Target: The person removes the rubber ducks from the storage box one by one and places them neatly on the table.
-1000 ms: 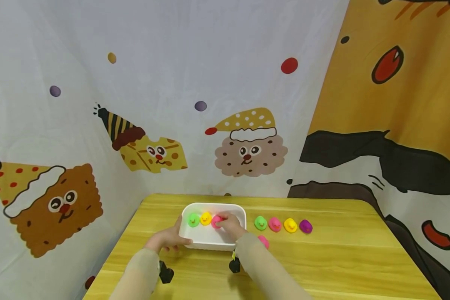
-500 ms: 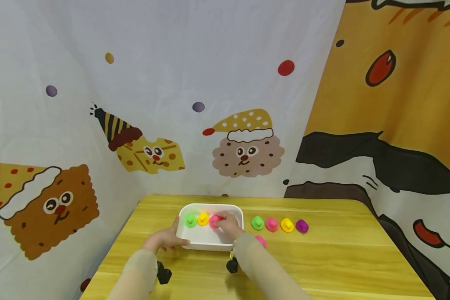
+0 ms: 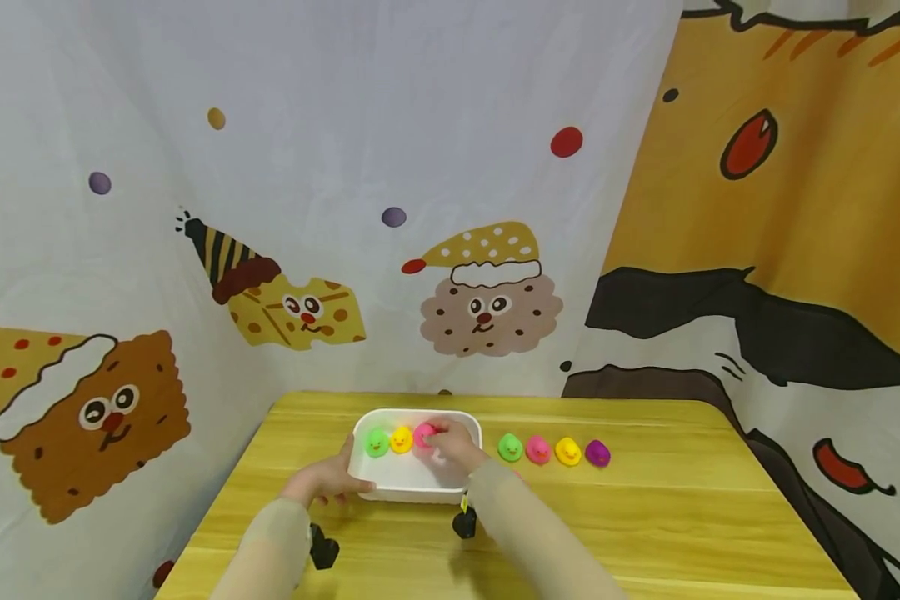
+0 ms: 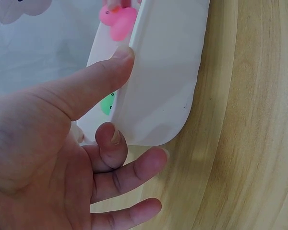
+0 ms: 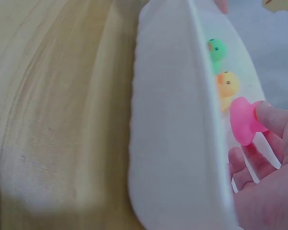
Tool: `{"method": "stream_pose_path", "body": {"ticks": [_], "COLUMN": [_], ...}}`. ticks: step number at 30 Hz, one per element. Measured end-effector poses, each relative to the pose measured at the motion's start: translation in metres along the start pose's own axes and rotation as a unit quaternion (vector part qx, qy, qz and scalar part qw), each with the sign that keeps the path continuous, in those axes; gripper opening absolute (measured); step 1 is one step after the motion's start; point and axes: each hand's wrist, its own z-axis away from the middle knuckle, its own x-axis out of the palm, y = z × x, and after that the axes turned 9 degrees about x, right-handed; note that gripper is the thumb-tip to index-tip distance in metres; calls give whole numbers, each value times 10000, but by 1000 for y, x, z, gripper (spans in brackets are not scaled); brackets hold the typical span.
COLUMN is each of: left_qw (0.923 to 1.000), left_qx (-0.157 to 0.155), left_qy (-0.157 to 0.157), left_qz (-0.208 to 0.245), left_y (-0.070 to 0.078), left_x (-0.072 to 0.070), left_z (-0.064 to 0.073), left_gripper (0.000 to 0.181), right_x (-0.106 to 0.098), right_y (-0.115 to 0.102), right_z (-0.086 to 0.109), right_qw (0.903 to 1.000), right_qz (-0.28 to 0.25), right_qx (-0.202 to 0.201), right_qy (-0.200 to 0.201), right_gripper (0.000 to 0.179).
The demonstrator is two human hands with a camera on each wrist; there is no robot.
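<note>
My right hand (image 3: 457, 444) reaches into a white plastic tray (image 3: 412, 495) and pinches a pink rubber duck (image 5: 243, 120) between thumb and fingers. Left of it inside the tray stand a yellow duck (image 3: 401, 439) and a green duck (image 3: 377, 442), side by side along the far wall. The tray's left end is held by my left hand (image 3: 328, 478). In the left wrist view that thumb (image 4: 105, 79) presses on the rim, while the other fingers bend loosely around the corner. The pinched duck shows tilted above the rim there.
Right of the tray, a row on the wooden table (image 3: 667, 517) has a green duck (image 3: 510, 447), a pink duck (image 3: 537, 450), a yellow duck (image 3: 567, 452) and a purple duck (image 3: 597, 453). Another pink piece is mostly hidden behind the right sleeve (image 3: 525, 517). A printed curtain hangs behind.
The pink duck in my right hand has shifted slightly up and back within the tray. My left hand keeps its hold on the tray. The head view has turned a little to the right.
</note>
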Motion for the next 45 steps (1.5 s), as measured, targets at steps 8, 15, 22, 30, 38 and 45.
{"method": "stream_pose_path", "body": {"ticks": [8, 15, 22, 30, 38, 45], "left_qw": [10000, 9999, 9999, 9998, 9998, 9996], "left_qx": [9, 8, 11, 6, -50, -80], "left_qy": [-14, -63, -102, -106, -139, -202], "left_qz": [-37, -98, -137, -195, -136, -165], "left_y": [-1, 1, 4, 5, 4, 6], "left_x": [1, -3, -4, -4, -2, -2], "left_z": [5, 5, 6, 7, 4, 6], "left_gripper": [114, 114, 114, 114, 116, 115], "right_x": [-9, -22, -41, -67, -88, -106], "right_y": [-17, -29, -30, -37, -40, -41], "right_z": [8, 18, 22, 39, 49, 59], "right_qw": [9992, 9997, 9994, 9985, 9959, 9968], "right_qz": [-140, 43, 204, 481, 842, 779], "right_qx": [355, 44, 74, -43, -293, -134], "right_qy": [-131, -225, -273, -257, -124, -81], "right_gripper": [35, 40, 42, 43, 40, 44]}}
